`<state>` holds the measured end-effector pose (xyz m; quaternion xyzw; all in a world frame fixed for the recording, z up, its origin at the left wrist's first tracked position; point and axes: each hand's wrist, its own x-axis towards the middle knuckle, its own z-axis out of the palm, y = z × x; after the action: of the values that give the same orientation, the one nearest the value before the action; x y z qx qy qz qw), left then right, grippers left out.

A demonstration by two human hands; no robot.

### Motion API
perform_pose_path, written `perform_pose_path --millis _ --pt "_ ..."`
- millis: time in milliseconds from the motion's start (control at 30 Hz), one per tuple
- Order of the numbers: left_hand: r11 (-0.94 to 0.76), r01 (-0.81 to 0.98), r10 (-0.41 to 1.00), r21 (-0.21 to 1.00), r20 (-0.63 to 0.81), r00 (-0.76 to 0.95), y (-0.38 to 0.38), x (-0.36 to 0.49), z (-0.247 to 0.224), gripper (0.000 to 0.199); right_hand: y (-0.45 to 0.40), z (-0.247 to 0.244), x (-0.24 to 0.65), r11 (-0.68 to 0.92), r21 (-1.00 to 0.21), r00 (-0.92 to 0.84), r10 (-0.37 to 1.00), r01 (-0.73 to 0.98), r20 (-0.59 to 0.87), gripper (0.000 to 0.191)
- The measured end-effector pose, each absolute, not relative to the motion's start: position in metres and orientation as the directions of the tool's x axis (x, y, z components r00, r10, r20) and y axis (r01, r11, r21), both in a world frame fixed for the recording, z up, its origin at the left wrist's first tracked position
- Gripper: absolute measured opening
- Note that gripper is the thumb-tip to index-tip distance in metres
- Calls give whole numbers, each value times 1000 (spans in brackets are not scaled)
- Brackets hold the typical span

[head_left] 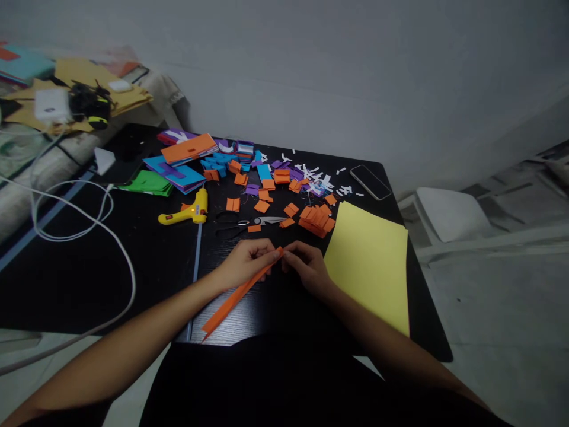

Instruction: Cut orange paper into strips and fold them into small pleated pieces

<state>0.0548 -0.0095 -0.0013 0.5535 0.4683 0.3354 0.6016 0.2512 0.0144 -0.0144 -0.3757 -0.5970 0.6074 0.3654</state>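
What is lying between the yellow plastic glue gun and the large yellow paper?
In the head view: black-handled metal scissors and small folded orange paper pieces.

The left forearm (146,331) and right forearm (389,335) slant inward, bare. The left hand (249,261) pinches, thumb against bent fingers; the right hand (310,268) curls just beside it, thumb and fingertips drawn together.

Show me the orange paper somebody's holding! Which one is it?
The long strip, pinched in the left hand. Other orange papers, like the short folded pieces beside the yellow paper, lie untouched.
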Motion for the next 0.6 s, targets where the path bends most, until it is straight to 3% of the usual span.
perform_pose_path --millis 367,600 --pt "112 121 938 986 -145 314 -9 55 1 34 12 -13 251 57 -996 -465 885 74 16 29" --pt "114 82 948 990 -133 289 -10 55 1 34 9 -18 251 33 -999 -412 910 -29 42 31"
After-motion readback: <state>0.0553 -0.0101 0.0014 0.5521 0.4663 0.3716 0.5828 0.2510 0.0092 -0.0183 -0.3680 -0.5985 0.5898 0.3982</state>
